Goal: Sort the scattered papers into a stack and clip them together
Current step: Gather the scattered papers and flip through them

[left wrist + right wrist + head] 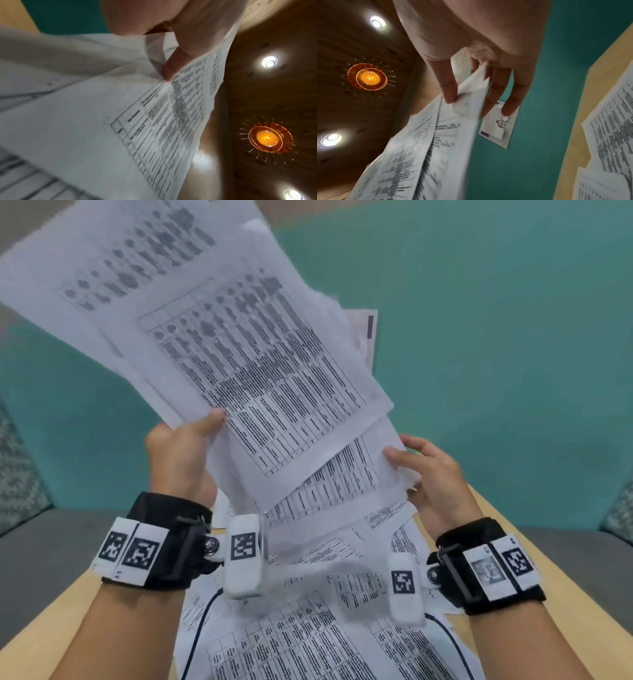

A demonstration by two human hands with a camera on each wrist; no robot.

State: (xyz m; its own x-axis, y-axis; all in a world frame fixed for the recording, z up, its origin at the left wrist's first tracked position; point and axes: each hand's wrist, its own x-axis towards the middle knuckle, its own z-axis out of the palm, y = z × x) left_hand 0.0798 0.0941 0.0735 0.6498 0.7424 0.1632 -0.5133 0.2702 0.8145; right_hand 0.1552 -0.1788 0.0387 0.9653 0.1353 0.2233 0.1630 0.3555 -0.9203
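I hold a loose bundle of printed sheets (239, 344) raised upright in front of me, fanned and uneven. My left hand (185, 453) grips its lower left edge, thumb on the front sheet; the left wrist view shows that thumb (173, 67) pressing the table-printed page (120, 121). My right hand (428, 470) pinches the lower right corner of the sheets (436, 142), thumb in front and fingers (510, 105) behind. More printed sheets (325, 628) lie scattered on the wooden table (507, 542) under my wrists. No clip is visible.
A teal wall (496, 337) stands behind the table, with a small white card (368, 333) fixed to it, partly behind the bundle. Grey cushioned seating (41, 556) flanks the table on both sides. Thin black cables (202, 621) run from the wrist cameras across the papers.
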